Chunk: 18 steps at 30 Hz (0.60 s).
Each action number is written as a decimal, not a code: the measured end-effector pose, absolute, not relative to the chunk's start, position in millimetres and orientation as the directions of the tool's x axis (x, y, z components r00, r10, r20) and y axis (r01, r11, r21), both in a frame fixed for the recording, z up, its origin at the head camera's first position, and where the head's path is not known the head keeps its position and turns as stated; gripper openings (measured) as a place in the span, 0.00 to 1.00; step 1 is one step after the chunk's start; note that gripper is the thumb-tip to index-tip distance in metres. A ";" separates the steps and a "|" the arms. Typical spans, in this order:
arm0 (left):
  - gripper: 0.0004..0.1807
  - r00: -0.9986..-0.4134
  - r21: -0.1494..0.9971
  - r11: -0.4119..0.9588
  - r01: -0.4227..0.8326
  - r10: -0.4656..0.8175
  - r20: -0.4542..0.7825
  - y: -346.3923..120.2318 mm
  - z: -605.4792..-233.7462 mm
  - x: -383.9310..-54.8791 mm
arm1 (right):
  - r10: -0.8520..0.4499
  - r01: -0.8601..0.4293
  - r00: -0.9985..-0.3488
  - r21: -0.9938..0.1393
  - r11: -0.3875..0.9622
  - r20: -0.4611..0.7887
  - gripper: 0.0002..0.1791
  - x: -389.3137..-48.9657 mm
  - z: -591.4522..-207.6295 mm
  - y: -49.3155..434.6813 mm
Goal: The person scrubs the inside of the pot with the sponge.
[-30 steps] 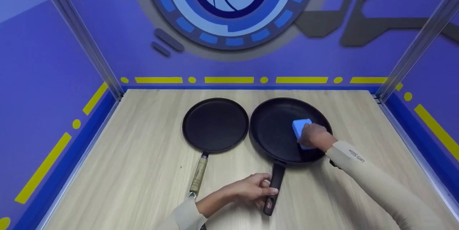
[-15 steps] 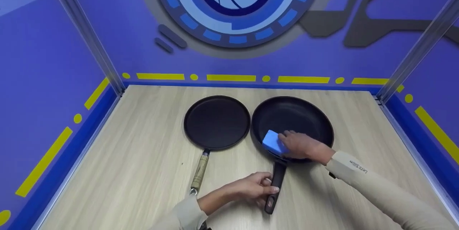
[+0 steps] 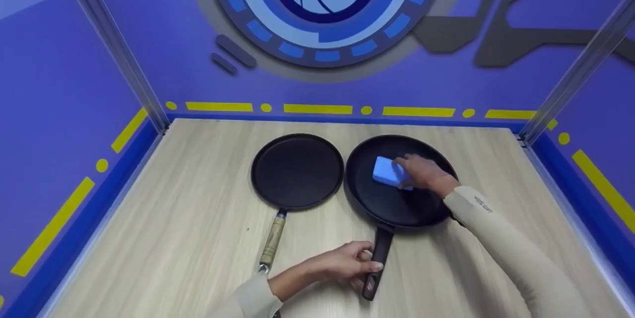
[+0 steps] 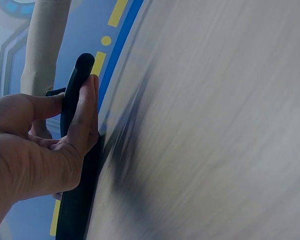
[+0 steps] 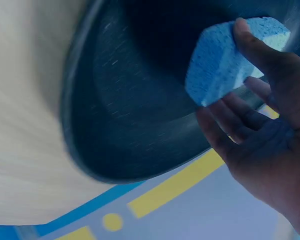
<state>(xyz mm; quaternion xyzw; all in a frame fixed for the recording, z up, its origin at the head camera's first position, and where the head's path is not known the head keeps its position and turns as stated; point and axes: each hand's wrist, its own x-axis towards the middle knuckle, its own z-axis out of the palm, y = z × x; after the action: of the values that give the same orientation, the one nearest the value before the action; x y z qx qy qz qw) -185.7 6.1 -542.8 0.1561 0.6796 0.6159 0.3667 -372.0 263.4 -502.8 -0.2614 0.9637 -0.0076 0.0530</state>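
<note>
A black frying pan (image 3: 367, 199) lies on the right half of the table, its handle (image 3: 381, 253) pointing toward the person. My left hand (image 3: 342, 262) holds that handle between thumb and fingers; the left wrist view shows the handle (image 4: 79, 90) pinched by the hand (image 4: 45, 155). Over the pan's inner surface, my right hand (image 3: 424, 174) grips a light blue sponge (image 3: 386, 171). In the right wrist view the thumb and fingers of the hand (image 5: 270, 110) squeeze the sponge (image 5: 215, 65) from both sides.
Just left of the frying pan lies a flat black crepe pan (image 3: 297, 171), its wooden handle (image 3: 272, 241) ending near the left forearm. Both pans sit on a pale wooden table (image 3: 198, 199). Blue printed panels (image 3: 317, 92) wall in the back and sides.
The right hand and sponge have swept across the pan, from its right side to the near left by the handle, then up toward its middle. The left hand stays on the handle.
</note>
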 end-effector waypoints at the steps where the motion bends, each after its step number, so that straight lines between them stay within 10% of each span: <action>1: 0.04 -0.685 0.951 0.193 -0.241 0.661 -0.307 7.8 -542.8 -186.1 | -0.484 -0.483 -0.869 -0.036 0.875 -0.098 0.32 -375.4 -502.8 269.6; 18: 0.05 -0.604 0.939 0.194 -0.286 0.724 -0.333 0.7 -541.5 -195.0 | -0.626 -0.616 -0.761 -0.114 0.780 -0.171 0.34 -316.8 -493.7 298.0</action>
<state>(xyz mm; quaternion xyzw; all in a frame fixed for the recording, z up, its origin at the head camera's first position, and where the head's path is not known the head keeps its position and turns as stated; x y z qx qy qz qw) -195.0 0.7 -541.5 0.1677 0.6533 0.6124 0.4122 -316.8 298.0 -493.7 -0.3308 0.9380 -0.0256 0.1002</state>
